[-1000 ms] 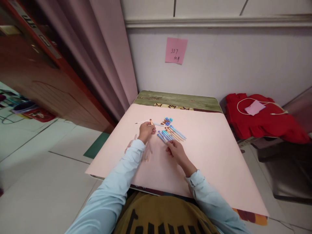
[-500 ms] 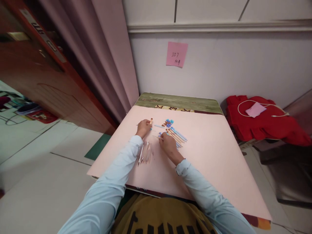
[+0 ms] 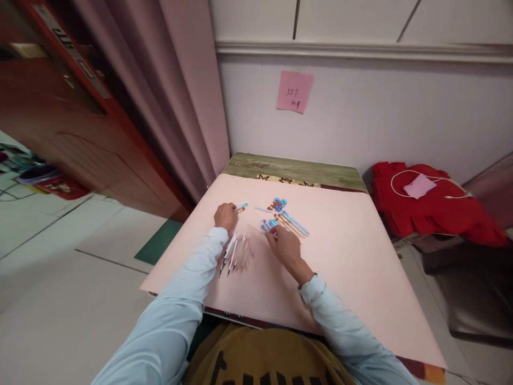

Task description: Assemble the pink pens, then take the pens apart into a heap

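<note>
My left hand [image 3: 226, 216] is closed at the left of the table, its fingertips on an orange-ended pen part [image 3: 241, 210]. A pale pen part with a teal end [image 3: 242, 205] lies just beside it. My right hand [image 3: 286, 245] pinches a thin white stick [image 3: 255, 228] that looks like a pen refill, pointing left. Partly under and beyond that hand are pens with blue and brown ends [image 3: 294, 222]. Between my forearms lies a loose bunch of white and clear pen parts [image 3: 234, 254], some with dark tips.
A small heap of blue and brown pieces [image 3: 277, 204] sits beyond my right hand, beside a pale blue stick [image 3: 263, 209]. Pink paper [image 3: 340, 278] covers most of the table. Red cloth with a white cable [image 3: 425, 208] is at the right; a curtain [image 3: 188, 96] hangs at the left.
My left hand has moved left and down; the orange-ended part it held upright now lies low. My right hand has shifted slightly right and down, still with the thin stick.
</note>
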`<state>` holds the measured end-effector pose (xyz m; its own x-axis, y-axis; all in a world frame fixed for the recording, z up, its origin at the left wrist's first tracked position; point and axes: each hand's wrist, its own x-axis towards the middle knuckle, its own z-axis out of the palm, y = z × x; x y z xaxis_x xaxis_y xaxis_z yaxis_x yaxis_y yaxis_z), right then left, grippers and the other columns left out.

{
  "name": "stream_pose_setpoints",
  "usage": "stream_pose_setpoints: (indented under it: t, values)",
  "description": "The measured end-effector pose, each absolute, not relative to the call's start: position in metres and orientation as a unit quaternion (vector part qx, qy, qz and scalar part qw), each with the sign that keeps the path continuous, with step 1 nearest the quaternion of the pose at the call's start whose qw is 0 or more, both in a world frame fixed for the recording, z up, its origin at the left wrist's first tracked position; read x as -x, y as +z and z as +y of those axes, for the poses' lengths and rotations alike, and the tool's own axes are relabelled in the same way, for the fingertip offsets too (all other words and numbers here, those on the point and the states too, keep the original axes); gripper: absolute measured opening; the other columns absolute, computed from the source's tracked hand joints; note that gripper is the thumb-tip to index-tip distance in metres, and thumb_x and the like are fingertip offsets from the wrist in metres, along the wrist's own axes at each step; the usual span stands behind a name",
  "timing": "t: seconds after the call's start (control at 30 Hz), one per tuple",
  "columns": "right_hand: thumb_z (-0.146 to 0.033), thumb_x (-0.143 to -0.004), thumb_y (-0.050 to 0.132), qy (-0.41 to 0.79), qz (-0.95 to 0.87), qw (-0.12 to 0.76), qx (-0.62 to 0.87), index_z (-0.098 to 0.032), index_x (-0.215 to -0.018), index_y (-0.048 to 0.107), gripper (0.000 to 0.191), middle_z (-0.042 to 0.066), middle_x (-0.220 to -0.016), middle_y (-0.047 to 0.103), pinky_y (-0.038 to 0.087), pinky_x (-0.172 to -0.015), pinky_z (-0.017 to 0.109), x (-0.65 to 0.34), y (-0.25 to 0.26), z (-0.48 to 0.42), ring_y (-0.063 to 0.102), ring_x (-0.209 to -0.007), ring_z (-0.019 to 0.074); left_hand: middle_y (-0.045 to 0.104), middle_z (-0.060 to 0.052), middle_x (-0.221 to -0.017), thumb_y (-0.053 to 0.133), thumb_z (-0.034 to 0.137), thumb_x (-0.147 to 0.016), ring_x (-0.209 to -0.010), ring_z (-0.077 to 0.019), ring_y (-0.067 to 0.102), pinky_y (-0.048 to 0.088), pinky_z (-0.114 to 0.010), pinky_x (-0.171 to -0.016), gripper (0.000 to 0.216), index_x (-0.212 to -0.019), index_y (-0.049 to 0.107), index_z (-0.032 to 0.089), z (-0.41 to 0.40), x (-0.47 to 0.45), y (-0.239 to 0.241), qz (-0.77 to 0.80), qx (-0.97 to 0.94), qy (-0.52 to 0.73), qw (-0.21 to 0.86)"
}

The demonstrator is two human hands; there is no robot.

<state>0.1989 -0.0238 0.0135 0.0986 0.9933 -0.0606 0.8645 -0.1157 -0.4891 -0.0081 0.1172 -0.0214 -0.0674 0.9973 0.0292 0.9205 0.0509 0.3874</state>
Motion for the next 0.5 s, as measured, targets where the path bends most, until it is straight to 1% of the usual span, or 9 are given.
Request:
stream_pose_setpoints:
  t: [0.07, 0.17, 0.23, 0.27, 0.33, 0.4, 0.43, 0.5]
  values:
    - [-0.045, -0.098, 0.049, 0.219, -0.641, 0.144, 0.721, -0.022, -0.104, 0.064, 0.029, 0.007, -0.09, 0.075, 0.038, -0.065, 0.028, -0.194, 0.003, -0.033, 0.069, -0.083, 0.0223, 0.071, -0.013, -0.109, 0.058, 0.021, -0.083, -0.106, -0.0292, 0.059, 0.043, -0.036, -0.085, 0.026, -0.102, 0.075, 0.02, 0.117, 0.01, -0.023, 0.713, -0.674, 0.149, 0.123]
    - [-0.042, -0.099, 0.048, 0.221, -0.657, 0.1, 0.714, -0.02, -0.106, 0.062, 0.027, 0.008, -0.091, 0.075, 0.037, -0.064, 0.029, -0.189, -0.009, -0.042, 0.069, -0.083, 0.023, 0.071, -0.013, -0.109, 0.057, 0.022, -0.083, -0.106, -0.0292, 0.059, 0.044, -0.036, -0.085, 0.026, -0.102, 0.075, 0.021, 0.118, 0.012, -0.023, 0.709, -0.68, 0.145, 0.12]
    - [-0.04, -0.099, 0.049, 0.208, -0.669, 0.081, 0.708, -0.02, -0.106, 0.062, 0.025, 0.008, -0.093, 0.075, 0.037, -0.064, 0.029, -0.19, -0.01, -0.046, 0.069, -0.085, 0.0237, 0.069, -0.014, -0.112, 0.054, 0.023, -0.085, -0.11, -0.0303, 0.057, 0.043, -0.037, -0.089, 0.028, -0.105, 0.074, 0.02, 0.119, 0.014, -0.023, 0.703, -0.686, 0.146, 0.114]
    - [-0.041, -0.099, 0.049, 0.203, -0.671, 0.076, 0.709, -0.02, -0.105, 0.062, 0.025, 0.008, -0.094, 0.074, 0.037, -0.064, 0.029, -0.192, -0.009, -0.046, 0.069, -0.085, 0.0238, 0.068, -0.014, -0.117, 0.054, 0.024, -0.086, -0.114, -0.0307, 0.055, 0.042, -0.037, -0.093, 0.03, -0.109, 0.073, 0.019, 0.12, 0.014, -0.023, 0.698, -0.692, 0.149, 0.11]
    - [-0.042, -0.098, 0.05, 0.193, -0.664, 0.076, 0.718, -0.021, -0.103, 0.062, 0.025, 0.008, -0.095, 0.074, 0.037, -0.064, 0.028, -0.197, -0.005, -0.046, 0.069, -0.084, 0.0233, 0.06, -0.015, -0.132, 0.054, 0.028, -0.088, -0.126, -0.031, 0.049, 0.036, -0.039, -0.103, 0.039, -0.124, 0.066, 0.02, 0.123, 0.014, -0.023, 0.676, -0.714, 0.149, 0.106]
    - [-0.045, -0.099, 0.049, 0.184, -0.645, 0.088, 0.736, -0.022, -0.103, 0.061, 0.027, 0.008, -0.093, 0.074, 0.037, -0.065, 0.028, -0.203, -0.001, -0.044, 0.069, -0.083, 0.0225, 0.051, -0.014, -0.145, 0.054, 0.034, -0.09, -0.134, -0.0313, 0.042, 0.029, -0.043, -0.109, 0.048, -0.136, 0.057, 0.021, 0.127, 0.012, -0.025, 0.651, -0.738, 0.138, 0.11]
    - [-0.045, -0.099, 0.047, 0.18, -0.635, 0.097, 0.745, -0.022, -0.104, 0.061, 0.028, 0.008, -0.091, 0.074, 0.036, -0.065, 0.028, -0.205, 0.0, -0.042, 0.069, -0.082, 0.0223, 0.05, -0.014, -0.147, 0.054, 0.037, -0.09, -0.135, -0.0316, 0.041, 0.028, -0.044, -0.11, 0.05, -0.138, 0.055, 0.021, 0.129, 0.011, -0.026, 0.641, -0.748, 0.129, 0.115]
    - [-0.045, -0.101, 0.042, 0.181, -0.618, 0.108, 0.758, -0.021, -0.103, 0.061, 0.03, 0.009, -0.089, 0.074, 0.036, -0.065, 0.028, -0.207, 0.0, -0.04, 0.069, -0.08, 0.022, 0.056, -0.014, -0.141, 0.054, 0.04, -0.09, -0.13, -0.0324, 0.047, 0.031, -0.045, -0.107, 0.048, -0.134, 0.058, 0.022, 0.13, 0.009, -0.029, 0.631, -0.758, 0.112, 0.124]
